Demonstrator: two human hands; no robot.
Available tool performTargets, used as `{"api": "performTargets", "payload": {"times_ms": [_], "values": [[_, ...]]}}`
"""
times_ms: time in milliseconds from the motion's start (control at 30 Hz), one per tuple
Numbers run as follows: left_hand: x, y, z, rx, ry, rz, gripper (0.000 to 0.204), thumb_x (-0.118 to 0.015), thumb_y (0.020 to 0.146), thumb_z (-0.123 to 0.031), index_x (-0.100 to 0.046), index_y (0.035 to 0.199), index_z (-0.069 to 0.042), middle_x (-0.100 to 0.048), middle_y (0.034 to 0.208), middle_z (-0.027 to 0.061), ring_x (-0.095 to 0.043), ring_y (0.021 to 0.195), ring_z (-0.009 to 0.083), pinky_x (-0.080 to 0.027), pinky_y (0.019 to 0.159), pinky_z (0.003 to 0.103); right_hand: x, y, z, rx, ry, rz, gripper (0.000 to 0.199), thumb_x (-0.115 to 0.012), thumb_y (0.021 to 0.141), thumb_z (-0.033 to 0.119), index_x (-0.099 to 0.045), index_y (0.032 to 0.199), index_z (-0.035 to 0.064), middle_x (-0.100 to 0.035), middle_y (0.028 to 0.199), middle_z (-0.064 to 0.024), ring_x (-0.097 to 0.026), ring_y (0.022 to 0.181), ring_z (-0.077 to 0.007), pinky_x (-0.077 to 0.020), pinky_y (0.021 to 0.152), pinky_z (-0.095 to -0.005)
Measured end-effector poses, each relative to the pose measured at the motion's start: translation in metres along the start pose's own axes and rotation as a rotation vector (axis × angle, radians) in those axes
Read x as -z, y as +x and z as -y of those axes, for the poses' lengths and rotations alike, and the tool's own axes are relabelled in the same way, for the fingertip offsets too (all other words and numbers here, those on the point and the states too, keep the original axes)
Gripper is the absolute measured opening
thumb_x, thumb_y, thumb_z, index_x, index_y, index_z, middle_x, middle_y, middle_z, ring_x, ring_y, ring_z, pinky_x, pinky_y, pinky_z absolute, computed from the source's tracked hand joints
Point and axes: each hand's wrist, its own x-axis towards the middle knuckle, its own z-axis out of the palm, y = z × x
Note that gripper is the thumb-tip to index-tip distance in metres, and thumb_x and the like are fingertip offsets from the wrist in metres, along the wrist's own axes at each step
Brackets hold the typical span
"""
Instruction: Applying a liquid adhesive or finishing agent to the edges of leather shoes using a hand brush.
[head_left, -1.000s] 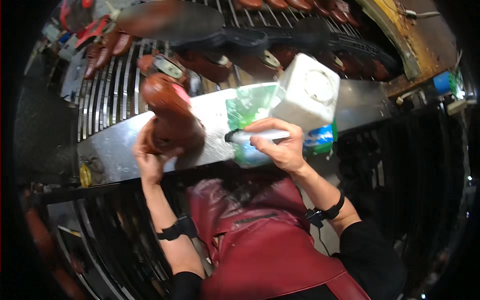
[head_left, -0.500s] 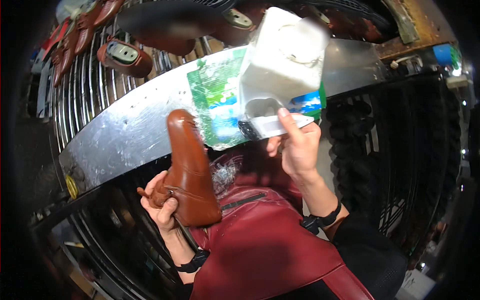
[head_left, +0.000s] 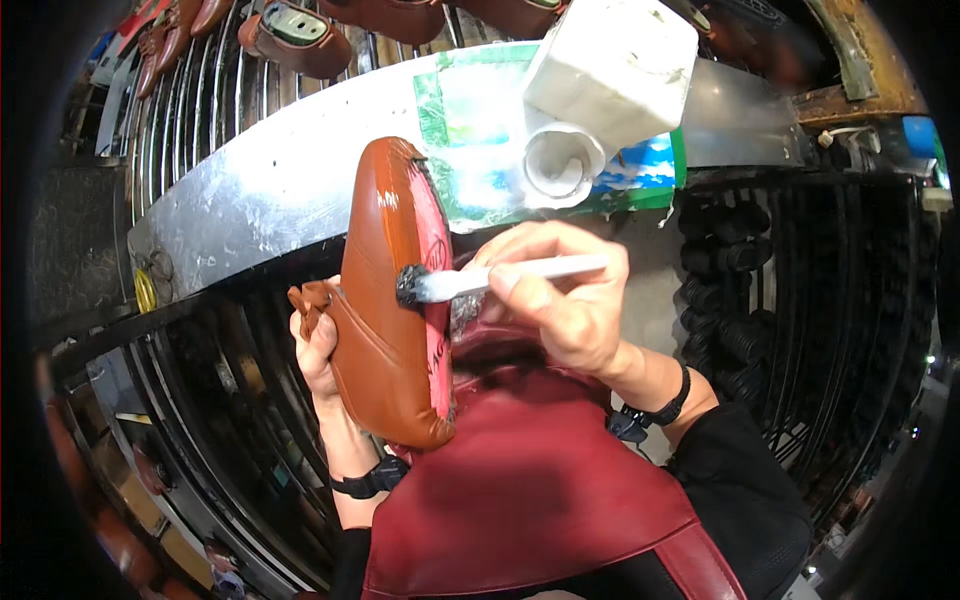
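Note:
A brown leather shoe upper (head_left: 378, 350), its pink underside turned partly toward the right, is held upright, toe away from me. My left hand (head_left: 318, 355) grips it around the ankle opening from the left side; some of the fingers are hidden behind the leather. Between the thumb and fingers of my right hand (head_left: 570, 300) is a flat brush (head_left: 452, 284) with a white handle and black bristles. Its bristles rest against the shoe's lower edge, about midway along, where leather meets the pink bottom. A whitish, wet-looking mark shows near the toe.
Beyond the shoe a metal bench (head_left: 250, 185) carries a green and blue plastic sheet (head_left: 470, 190). On it stands a white square container (head_left: 615, 70) beside a small white round cup (head_left: 560, 165). Further brown shoes (head_left: 295, 38) sit on a rack of metal bars (head_left: 205, 110) behind.
My right hand has brought the brush from beside the white container down and left onto the shoe's edge. My left hand has turned the shoe so its pink underside shows.

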Motion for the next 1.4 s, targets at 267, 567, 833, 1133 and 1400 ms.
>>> {"api": "performTargets", "payload": {"times_ms": [267, 567, 833, 1133, 1400], "values": [[0.008, 0.003, -0.004, 0.022, -0.035, -0.114, 0.038, -0.060, 0.105, -0.023, -0.061, 0.132, 0.003, -0.073, 0.118, 0.0144, -0.074, 0.101, 0.0243, -0.060, 0.093, 0.038, -0.027, -0.045, 0.021, 0.113, -0.189, 0.382, 0.014, -0.080, 0.088, 0.006, -0.071, 0.091, -0.0040, -0.072, 0.082, -0.0128, -0.071, 0.069, -0.0196, -0.0532, 0.061, -0.0302], [-0.008, 0.013, -0.023, -0.018, 0.036, -0.142, 0.031, -0.058, 0.106, -0.021, -0.067, 0.123, 0.003, -0.074, 0.105, 0.0100, -0.073, 0.088, 0.0176, -0.060, 0.079, 0.030, -0.023, -0.026, 0.030, 0.098, -0.365, 0.312, 0.015, -0.081, 0.086, 0.008, -0.074, 0.092, -0.0033, -0.071, 0.071, -0.0047, -0.061, 0.059, -0.0055, -0.0460, 0.052, -0.0240], [-0.069, 0.026, -0.044, 0.114, -0.364, -0.207, 0.035, -0.056, 0.109, -0.029, -0.065, 0.124, 0.001, -0.074, 0.109, 0.0132, -0.074, 0.091, 0.0193, -0.061, 0.079, 0.031, -0.014, 0.011, 0.069, 0.296, -0.392, 0.544, 0.024, -0.077, 0.074, -0.001, -0.071, 0.095, -0.0116, -0.074, 0.094, -0.0243, -0.074, 0.082, -0.0255, -0.0602, 0.075, -0.0345], [-0.075, 0.024, -0.018, -0.296, 0.399, -0.104, 0.039, -0.065, 0.105, -0.022, -0.061, 0.135, 0.002, -0.071, 0.114, 0.0093, -0.071, 0.095, 0.0197, -0.059, 0.087, 0.035, -0.018, 0.065, 0.100, 0.432, -0.260, 0.728, 0.038, -0.063, 0.067, -0.006, -0.070, 0.103, -0.0099, -0.076, 0.107, -0.0245, -0.074, 0.104, -0.0313, -0.0592, 0.096, -0.0428], [-0.100, 0.020, -0.027, -0.395, 0.818, -0.173, 0.041, -0.069, 0.100, -0.013, -0.060, 0.136, 0.003, -0.071, 0.117, 0.0101, -0.072, 0.098, 0.0197, -0.058, 0.089, 0.032, -0.011, 0.105, 0.081, 0.282, -0.290, 0.713, 0.037, -0.064, 0.068, -0.004, -0.071, 0.104, -0.0088, -0.076, 0.110, -0.0233, -0.075, 0.101, -0.0278, -0.0599, 0.095, -0.0399]]}}
